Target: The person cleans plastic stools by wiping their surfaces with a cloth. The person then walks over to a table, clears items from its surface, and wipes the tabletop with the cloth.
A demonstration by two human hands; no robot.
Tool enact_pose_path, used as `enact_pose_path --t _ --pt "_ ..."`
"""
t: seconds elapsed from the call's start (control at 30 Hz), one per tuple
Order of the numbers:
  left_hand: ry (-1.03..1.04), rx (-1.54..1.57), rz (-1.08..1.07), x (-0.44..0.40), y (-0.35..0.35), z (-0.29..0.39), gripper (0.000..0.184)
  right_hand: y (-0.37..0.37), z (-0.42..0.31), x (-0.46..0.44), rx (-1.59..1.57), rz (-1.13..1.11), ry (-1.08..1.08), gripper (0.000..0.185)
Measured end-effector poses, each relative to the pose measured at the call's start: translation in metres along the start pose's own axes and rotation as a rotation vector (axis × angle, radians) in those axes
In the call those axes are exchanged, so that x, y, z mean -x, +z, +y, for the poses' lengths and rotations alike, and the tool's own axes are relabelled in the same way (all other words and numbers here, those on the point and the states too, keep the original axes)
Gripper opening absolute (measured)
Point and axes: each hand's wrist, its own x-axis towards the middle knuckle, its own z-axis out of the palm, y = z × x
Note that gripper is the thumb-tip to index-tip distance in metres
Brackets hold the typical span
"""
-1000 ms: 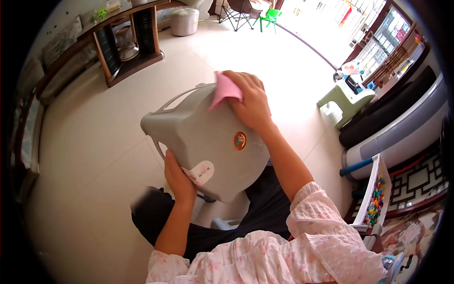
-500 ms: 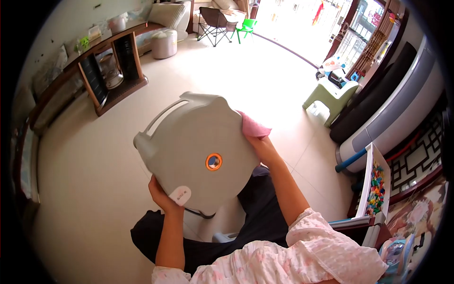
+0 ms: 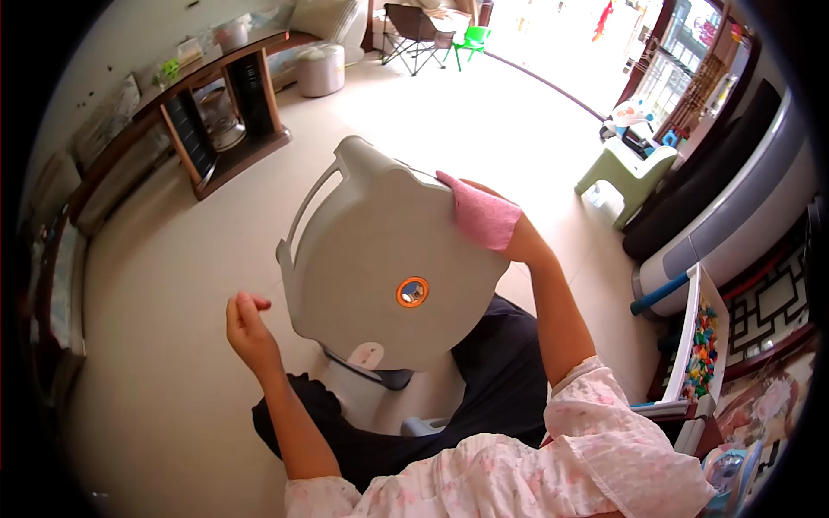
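A large rounded grey plastic piece [image 3: 371, 242] is tilted up before me, over my lap. It has a long slot like a handle on its left edge, an orange-ringed round hole [image 3: 412, 292] and a pale label [image 3: 366, 355] near the bottom. What kind of item it is, I cannot tell. A dark curved part [image 3: 393, 378] shows beneath it. My right hand [image 3: 522, 242] presses a pink cloth [image 3: 486, 216] on its upper right edge; the cloth and the piece hide most fingers. Off to the left, apart from the piece, my left hand [image 3: 250, 328] has curled fingers with nothing visible in them.
At right stand a white bin [image 3: 682, 345] of colourful small pieces, a pale green stool [image 3: 629, 177] and a tall grey-white appliance [image 3: 725, 216]. A wooden cabinet [image 3: 229, 129], a round pouf [image 3: 319, 71] and a folding chair [image 3: 416, 39] are farther back.
My left hand has let go of the grey piece's lower left edge and moved left. My right hand and the pink cloth have slid up and over its right edge. The view has shifted slightly.
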Motion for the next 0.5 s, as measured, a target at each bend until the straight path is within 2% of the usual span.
enact_pose_path --t 0.1,0.17,0.2,0.27,0.3,0.37,0.4,0.47,0.5 --pt "0.099 -0.062 -0.153 0.006 0.026 0.053 0.027 0.007 -0.007 -0.006 -0.053 -0.055 0.037 0.071" --pt "-0.077 0.108 -0.214 0.012 0.038 0.074 0.029 0.011 -0.009 -0.01 -0.017 -0.112 -0.128 0.07" --pt "-0.077 0.108 -0.207 0.01 0.035 0.071 0.029 0.014 -0.011 -0.01 -0.017 -0.118 -0.131 0.07" --pt "-0.271 0.199 -0.342 0.006 0.029 0.064 0.03 0.021 -0.019 -0.006 -0.071 -0.052 -0.031 0.071" --pt "-0.268 0.204 -0.342 0.009 0.03 0.064 0.03 0.027 -0.022 -0.008 -0.012 -0.059 -0.143 0.077" --pt "-0.328 0.09 -0.358 0.017 0.034 0.068 0.034 0.042 -0.041 -0.011 0.352 0.038 -0.415 0.079" --pt "-0.327 0.087 -0.371 0.02 0.037 0.07 0.034 0.052 -0.057 -0.011 0.353 0.048 -0.407 0.079" --pt "-0.327 0.185 -0.357 0.026 0.042 0.074 0.036 0.072 -0.081 -0.013 0.552 0.123 -0.585 0.055" --pt "-0.327 0.183 -0.364 0.028 0.043 0.076 0.036 0.08 -0.08 -0.016 0.552 0.128 -0.58 0.055"
